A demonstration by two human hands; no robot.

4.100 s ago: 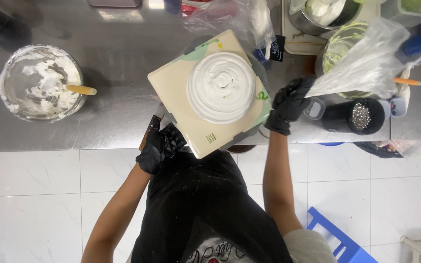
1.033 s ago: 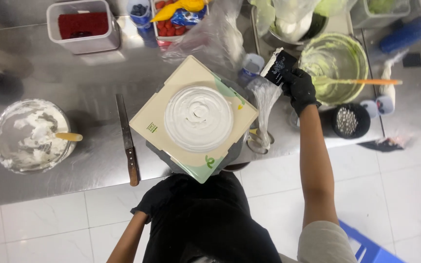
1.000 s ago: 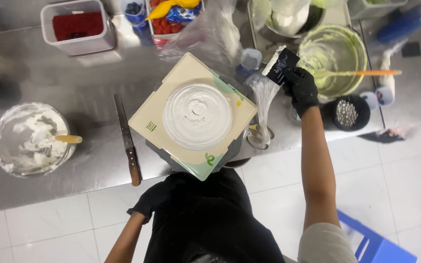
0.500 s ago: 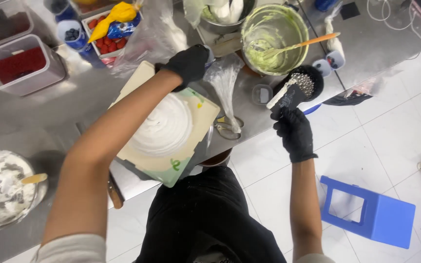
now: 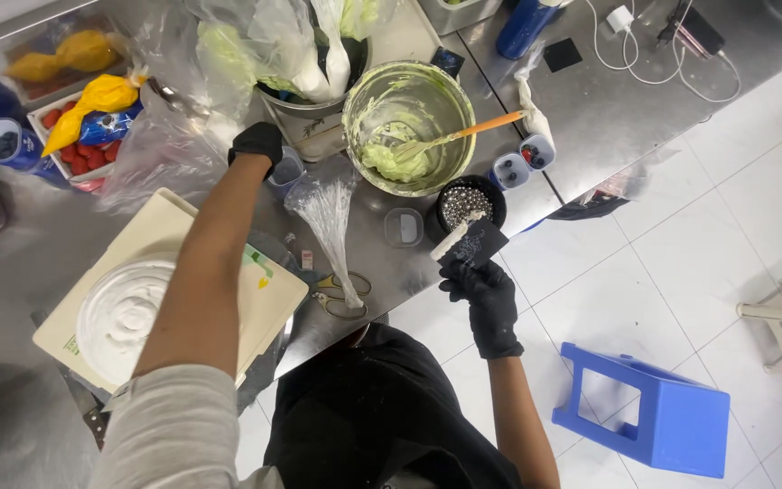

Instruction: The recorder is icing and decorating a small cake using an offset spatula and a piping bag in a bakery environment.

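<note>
My left hand (image 5: 258, 143), in a black glove, reaches far over the steel counter to a small plastic cup (image 5: 288, 168) beside a metal bowl holding filled piping bags (image 5: 319, 54). Whether it grips anything I cannot tell. My right hand (image 5: 480, 276), also gloved, holds a dark scraper (image 5: 469, 243) smeared with white cream near the counter's edge. A white-frosted round cake (image 5: 124, 315) sits on a cream square board (image 5: 269, 294) under my left forearm. An empty clear piping bag (image 5: 329, 217) stands tip down next to scissors (image 5: 341, 294).
A steel bowl of green cream (image 5: 406, 127) holds an orange-handled spatula (image 5: 463, 134). A black bowl of silver pearls (image 5: 468, 201), small cups of berries (image 5: 522, 161), a tray of strawberries (image 5: 74, 145) and a yellow piping bag (image 5: 92, 101) lie around. A blue stool (image 5: 658, 412) is tipped on the tiled floor.
My left hand has reached further across the cake toward the metal bowl. My right hand has drawn the scraper back from the green bowl to the counter's edge.
</note>
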